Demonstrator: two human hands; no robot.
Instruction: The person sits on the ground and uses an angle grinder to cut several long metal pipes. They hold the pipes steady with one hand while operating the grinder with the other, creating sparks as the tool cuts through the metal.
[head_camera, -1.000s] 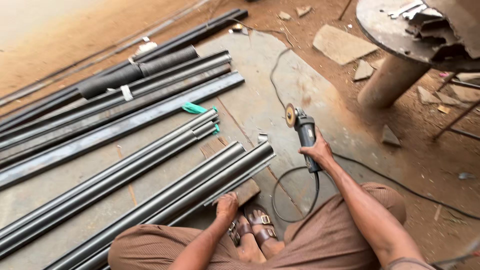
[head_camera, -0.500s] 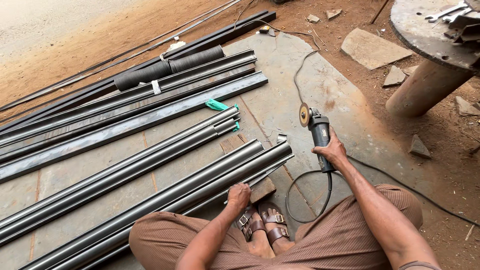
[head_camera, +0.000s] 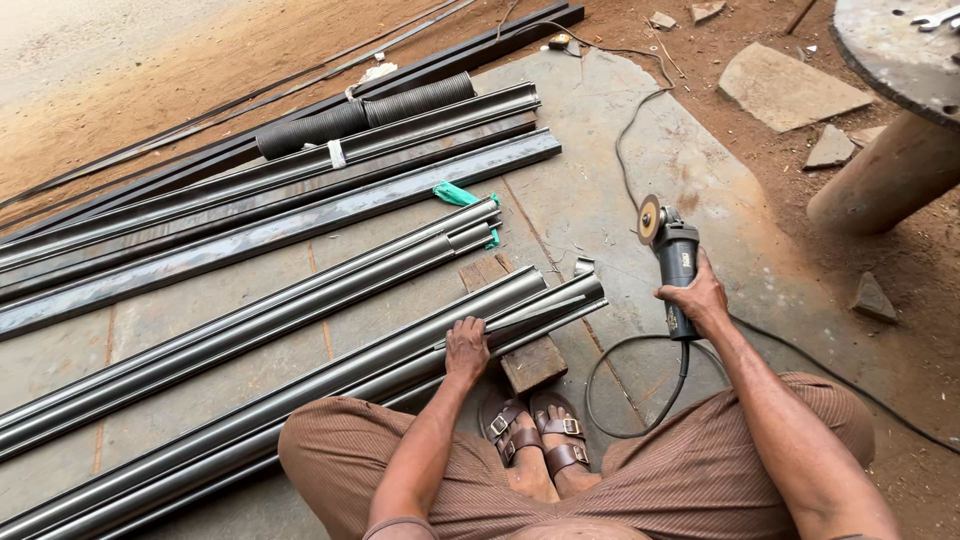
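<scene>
Hands first: our left hand (head_camera: 466, 350) lies palm down on the nearest steel rails (head_camera: 300, 400), fingers curled loosely over the top one close to its end, pressing rather than gripping all round; our right hand (head_camera: 697, 297) is closed tight about the body of a grinder (head_camera: 676, 262), which points away from us with its disc (head_camera: 650, 219) upright and clear of the slab (head_camera: 640, 170); the grinder sits to the right of the rail ends, apart from them; its cable (head_camera: 640, 385) loops down from the right hand and round toward our knees. A wood block (head_camera: 520, 345) lies under the rail ends, just right of the left hand; beyond that hand a second rail pair (head_camera: 250, 320) runs alongside, with a green rag (head_camera: 457, 194) at its far end; farther off lie flat bars (head_camera: 280, 225) and a ribbed black tube (head_camera: 365, 113). Our sandals (head_camera: 535, 435) rest between the two arms, below the block. Well right of the grinder stands a thick post (head_camera: 885, 175); stones (head_camera: 790, 88) lie on the dirt beyond.
</scene>
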